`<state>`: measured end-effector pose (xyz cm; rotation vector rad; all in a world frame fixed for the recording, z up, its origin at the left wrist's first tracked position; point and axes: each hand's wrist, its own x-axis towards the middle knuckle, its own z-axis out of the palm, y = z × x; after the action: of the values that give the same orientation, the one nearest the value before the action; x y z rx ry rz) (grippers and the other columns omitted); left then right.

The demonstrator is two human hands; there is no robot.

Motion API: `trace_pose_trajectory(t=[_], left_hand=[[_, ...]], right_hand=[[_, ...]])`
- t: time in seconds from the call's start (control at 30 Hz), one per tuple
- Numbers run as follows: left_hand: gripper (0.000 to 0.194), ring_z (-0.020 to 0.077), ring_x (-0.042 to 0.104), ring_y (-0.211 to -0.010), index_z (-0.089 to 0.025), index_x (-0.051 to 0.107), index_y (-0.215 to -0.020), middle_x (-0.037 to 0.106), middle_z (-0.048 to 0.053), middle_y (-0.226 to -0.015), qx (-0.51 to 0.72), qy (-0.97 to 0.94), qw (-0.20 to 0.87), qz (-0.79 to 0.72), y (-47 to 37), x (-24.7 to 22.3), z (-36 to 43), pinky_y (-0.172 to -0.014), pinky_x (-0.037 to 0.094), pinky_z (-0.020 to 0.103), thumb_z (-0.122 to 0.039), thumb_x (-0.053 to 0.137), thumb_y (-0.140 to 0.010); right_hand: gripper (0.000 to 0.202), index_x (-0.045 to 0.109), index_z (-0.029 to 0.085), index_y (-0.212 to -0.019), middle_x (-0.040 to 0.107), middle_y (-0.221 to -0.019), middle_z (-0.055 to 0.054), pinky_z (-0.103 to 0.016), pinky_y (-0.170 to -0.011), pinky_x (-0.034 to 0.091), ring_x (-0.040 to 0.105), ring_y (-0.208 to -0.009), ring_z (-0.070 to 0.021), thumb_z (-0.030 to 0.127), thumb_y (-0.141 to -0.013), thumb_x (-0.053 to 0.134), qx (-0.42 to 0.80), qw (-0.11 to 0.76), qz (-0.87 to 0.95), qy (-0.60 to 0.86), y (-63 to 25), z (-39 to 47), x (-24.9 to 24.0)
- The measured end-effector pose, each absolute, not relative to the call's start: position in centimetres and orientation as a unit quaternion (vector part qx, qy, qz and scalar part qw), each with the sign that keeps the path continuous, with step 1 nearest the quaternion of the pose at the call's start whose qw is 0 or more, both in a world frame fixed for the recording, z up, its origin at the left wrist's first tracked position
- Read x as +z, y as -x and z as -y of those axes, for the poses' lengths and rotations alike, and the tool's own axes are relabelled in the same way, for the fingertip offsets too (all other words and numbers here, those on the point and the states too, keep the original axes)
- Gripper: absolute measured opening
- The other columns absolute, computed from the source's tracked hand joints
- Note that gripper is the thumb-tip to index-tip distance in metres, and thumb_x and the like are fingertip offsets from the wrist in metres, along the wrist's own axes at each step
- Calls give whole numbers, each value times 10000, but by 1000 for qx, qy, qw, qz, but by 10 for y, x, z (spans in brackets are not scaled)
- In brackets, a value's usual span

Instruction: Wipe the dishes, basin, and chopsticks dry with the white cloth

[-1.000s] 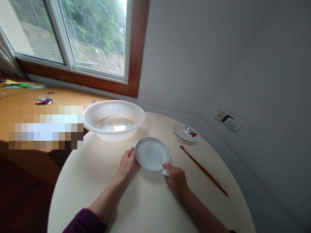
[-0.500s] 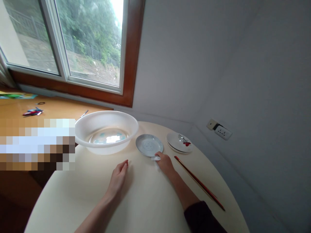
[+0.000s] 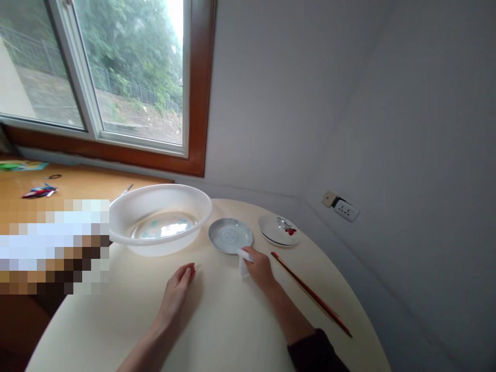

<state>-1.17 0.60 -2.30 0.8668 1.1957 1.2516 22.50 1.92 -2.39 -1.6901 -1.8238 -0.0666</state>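
My right hand [image 3: 260, 266] pinches a white tissue [image 3: 245, 256], whose lower end hangs down over the table. It is just in front of a bluish-grey plate [image 3: 230, 235], close to the plate's near rim. Off to the left, my left hand [image 3: 179, 283] rests low over the table with its fingers curled together, and nothing shows in it. A large translucent white basin [image 3: 160, 241] stands beyond that hand. To the right of the grey plate are stacked white plates [image 3: 271, 230] with a red flower pattern. Red-brown chopsticks [image 3: 310, 293] lie to the right of my right forearm.
The round cream table [image 3: 217, 320] ends at a curved edge near the wall, where a socket [image 3: 346, 210] is mounted. A wooden desk [image 3: 89, 178] under the window holds pens [image 3: 41, 191] and a black ring-shaped item [image 3: 55, 176]. A pixelated patch hides the left side.
My right hand has drawn back slightly from the grey plate's rim, and the tissue now hangs lower and shows more. My left hand keeps its pose. The whole view has shifted a little.
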Motion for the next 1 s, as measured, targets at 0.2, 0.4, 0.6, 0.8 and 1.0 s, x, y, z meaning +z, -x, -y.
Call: trace_pose_trajectory(t=[0.2,0.4,0.6,0.8,1.0], left_hand=[[422,252,606,-926,-178,637,-774,667,56,-827,560,-348,571,-489,10,-23,-8,-962,399,403,-498,695,-505],[429,237,613,-898,-180,625,-774,659,46,-787,570,-346,567,-484,9,-25,-9,-945,418,402,-520,684,-519],[441,238,620,-869,-183,617,-746,653,44,-754,573,-345,564,-485,9,-25,-9,-925,433,412,-543,687,-502],[455,228,621,-850,-184,608,-748,648,39,-741,576,-342,565,-482,9,-26,-11,-920,437,408,-558,683,-499],[473,231,618,-850,-180,599,-756,646,46,-742,573,-349,561,-484,9,-24,-10,-913,439,412,-572,673,-502]], right_hand=[[353,572,142,-1130,672,-1008,-110,-300,-801,463,624,-906,-215,211,-858,359,-98,360,628,682,-259,-27,19],[446,444,90,-1281,452,-1344,-144,-352,-1022,285,373,-1262,-212,145,-870,280,-122,300,593,737,-309,-50,53],[384,618,185,-1097,676,-1013,-115,-302,-808,422,617,-948,-216,348,-931,312,-20,126,625,770,-310,-49,34],[463,636,134,-1054,663,-1019,-169,-294,-800,404,611,-954,-240,454,-919,329,-5,38,617,786,-306,-47,31],[464,645,102,-1001,662,-992,-190,-294,-796,410,618,-940,-235,414,-937,308,-47,8,613,789,-301,-51,30]])
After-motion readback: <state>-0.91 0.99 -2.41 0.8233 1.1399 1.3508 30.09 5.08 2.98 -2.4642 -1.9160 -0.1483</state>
